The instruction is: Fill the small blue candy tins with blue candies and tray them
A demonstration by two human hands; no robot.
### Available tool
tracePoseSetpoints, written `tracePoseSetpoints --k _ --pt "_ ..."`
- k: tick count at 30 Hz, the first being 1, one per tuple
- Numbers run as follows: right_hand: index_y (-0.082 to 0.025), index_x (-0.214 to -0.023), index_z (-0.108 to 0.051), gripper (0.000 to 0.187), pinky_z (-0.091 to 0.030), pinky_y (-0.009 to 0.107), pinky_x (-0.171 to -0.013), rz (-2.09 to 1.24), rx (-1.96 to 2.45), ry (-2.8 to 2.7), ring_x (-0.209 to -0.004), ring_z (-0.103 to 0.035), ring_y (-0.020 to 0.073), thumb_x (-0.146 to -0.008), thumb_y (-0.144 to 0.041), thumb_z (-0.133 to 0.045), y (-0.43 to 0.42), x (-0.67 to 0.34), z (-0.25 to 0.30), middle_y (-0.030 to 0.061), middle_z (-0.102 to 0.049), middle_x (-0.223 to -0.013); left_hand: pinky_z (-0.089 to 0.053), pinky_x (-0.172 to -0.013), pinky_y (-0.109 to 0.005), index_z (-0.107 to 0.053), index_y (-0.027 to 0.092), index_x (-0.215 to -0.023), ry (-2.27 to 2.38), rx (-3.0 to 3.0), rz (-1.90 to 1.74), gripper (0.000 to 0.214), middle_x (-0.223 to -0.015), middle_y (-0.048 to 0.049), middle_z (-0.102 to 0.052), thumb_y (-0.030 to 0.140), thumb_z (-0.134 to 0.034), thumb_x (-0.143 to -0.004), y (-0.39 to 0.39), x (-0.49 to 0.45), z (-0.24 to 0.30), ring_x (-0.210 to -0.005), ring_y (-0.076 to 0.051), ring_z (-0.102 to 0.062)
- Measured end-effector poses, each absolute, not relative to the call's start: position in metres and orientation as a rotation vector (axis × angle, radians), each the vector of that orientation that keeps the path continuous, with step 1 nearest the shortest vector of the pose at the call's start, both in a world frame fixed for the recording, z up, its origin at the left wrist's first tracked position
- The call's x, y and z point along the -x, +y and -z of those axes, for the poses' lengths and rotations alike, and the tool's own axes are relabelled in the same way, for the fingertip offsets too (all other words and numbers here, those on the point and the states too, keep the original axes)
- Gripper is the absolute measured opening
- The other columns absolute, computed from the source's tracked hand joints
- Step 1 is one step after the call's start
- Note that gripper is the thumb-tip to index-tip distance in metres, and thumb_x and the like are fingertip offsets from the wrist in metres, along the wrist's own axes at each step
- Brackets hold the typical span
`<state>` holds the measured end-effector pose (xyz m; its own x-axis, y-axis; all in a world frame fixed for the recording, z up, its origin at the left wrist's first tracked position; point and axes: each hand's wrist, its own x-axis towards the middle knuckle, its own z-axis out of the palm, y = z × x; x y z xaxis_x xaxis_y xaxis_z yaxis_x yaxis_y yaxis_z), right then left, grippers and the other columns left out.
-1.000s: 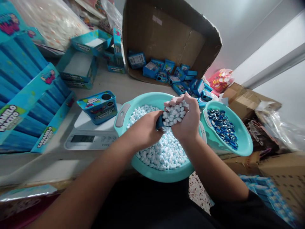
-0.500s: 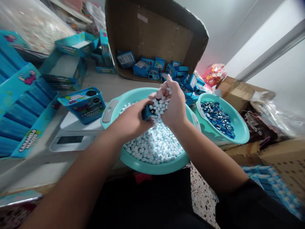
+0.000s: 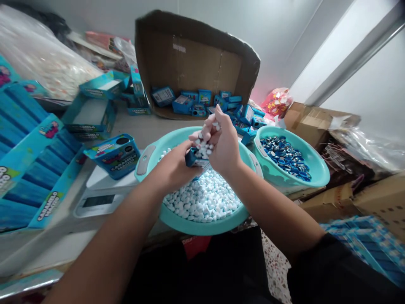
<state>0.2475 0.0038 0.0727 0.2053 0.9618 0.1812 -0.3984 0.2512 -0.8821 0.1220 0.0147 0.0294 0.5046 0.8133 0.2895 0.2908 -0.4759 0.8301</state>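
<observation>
My left hand (image 3: 172,169) is closed round a small blue box (image 3: 191,158), held over a teal bowl (image 3: 190,223) full of white and pale-blue candies (image 3: 202,198). My right hand (image 3: 221,143) is cupped just above the box with a handful of those candies (image 3: 202,147) in it, its fingers curled and tilted toward the box. Both hands touch at the box.
A blue tin (image 3: 114,155) stands on a white scale (image 3: 98,194) at the left. A second teal bowl (image 3: 316,179) at the right holds blue-and-silver pieces (image 3: 286,157). A cardboard box (image 3: 193,59) with several small blue boxes (image 3: 202,99) lies behind. Blue display cartons (image 3: 31,169) line the left.
The heap of candies in my right hand has shrunk, and the hand has tipped further over the box. The camera view has tilted up and shifted slightly.
</observation>
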Motion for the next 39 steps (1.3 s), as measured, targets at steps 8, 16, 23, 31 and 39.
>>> tracePoseSetpoints --k 8,16,23,31,39 --pt "-0.026 -0.082 -0.062 0.038 -0.048 0.024 -0.052 -1.104 0.862 -0.931 -0.066 -0.065 0.0144 -0.085 -0.064 -0.061 0.006 -0.246 -0.071 -0.005 -0.049 -0.055 -0.055 -0.08 -0.044 -0.068 0.024 -0.111 1.02 -2.055 -0.892 0.05 -0.11 -0.0082 -0.072 0.019 -0.076 -0.062 0.01 -0.12 -0.033 -0.098 -0.035 -0.067" --pt "-0.023 -0.077 -0.059 0.045 -0.056 0.028 -0.068 -1.171 0.8 -1.017 -0.074 -0.067 0.0151 -0.086 -0.067 -0.061 -0.007 -0.243 -0.081 -0.002 -0.054 -0.065 -0.053 -0.081 -0.039 -0.069 0.022 -0.108 1.008 -2.039 -0.641 0.041 -0.103 -0.0046 -0.075 0.029 -0.072 -0.067 0.01 -0.121 -0.045 -0.095 -0.029 -0.068" --pt "-0.023 -0.081 -0.066 0.043 -0.056 0.034 -0.077 -1.108 0.764 -1.245 -0.075 -0.065 0.0171 -0.088 -0.065 -0.061 -0.003 -0.246 -0.076 0.002 -0.064 -0.073 -0.054 -0.078 -0.039 -0.071 0.022 -0.103 1.083 -2.006 -0.634 0.041 -0.095 -0.0048 -0.075 0.033 -0.075 -0.063 0.009 -0.118 -0.044 -0.09 -0.029 -0.069" --pt "-0.021 -0.087 -0.072 0.034 -0.048 0.032 -0.095 -0.522 0.999 -1.616 -0.103 -0.063 0.0175 -0.099 -0.045 -0.051 -0.017 -0.253 -0.073 0.0053 -0.069 -0.098 -0.054 -0.07 -0.032 -0.069 0.019 -0.101 1.191 -1.904 -0.786 0.044 -0.085 -0.0032 -0.074 0.031 -0.077 -0.059 0.01 -0.118 -0.044 -0.079 -0.025 -0.069" --pt "-0.016 -0.077 -0.075 0.015 -0.043 0.028 -0.07 -0.202 1.637 -1.807 -0.074 -0.057 0.0143 -0.087 -0.013 -0.063 -0.028 -0.278 -0.073 0.0037 -0.064 -0.08 -0.052 -0.081 -0.034 -0.071 0.021 -0.107 1.104 -1.809 -0.857 0.046 -0.096 -0.0023 -0.075 0.028 -0.077 -0.063 0.007 -0.116 -0.04 -0.089 -0.025 -0.07"
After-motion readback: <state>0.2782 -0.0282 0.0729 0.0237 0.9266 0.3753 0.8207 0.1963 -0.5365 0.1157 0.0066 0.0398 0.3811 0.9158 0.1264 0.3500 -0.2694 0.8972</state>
